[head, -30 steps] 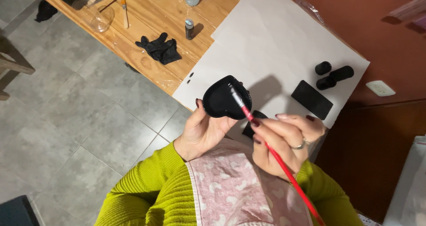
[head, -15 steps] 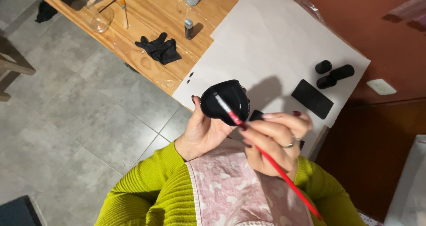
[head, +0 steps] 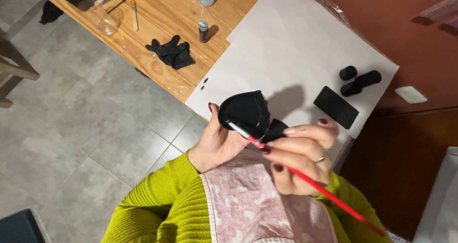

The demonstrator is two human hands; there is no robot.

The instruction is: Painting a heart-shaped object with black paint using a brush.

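Observation:
My left hand (head: 215,144) grips a rounded glossy black object (head: 244,113), held above the near edge of a large white sheet (head: 291,47). Between the fingers of my right hand (head: 300,157) is a red-handled paintbrush (head: 305,178); its tip touches the lower left of the black object. The handle runs down to the right past my wrist. A small black piece (head: 275,130) shows between my two hands; what it is I cannot tell.
On the white sheet lie a flat black rectangle (head: 336,107) and black cylinders (head: 359,80). The wooden table (head: 157,18) carries a black glove (head: 171,53), a small dark bottle (head: 203,31), a clear glass (head: 109,22) and brushes (head: 134,14). Grey tiled floor lies left.
The brush tip has slid from the upper right of the black object down to its lower left. My right hand has shifted slightly lower.

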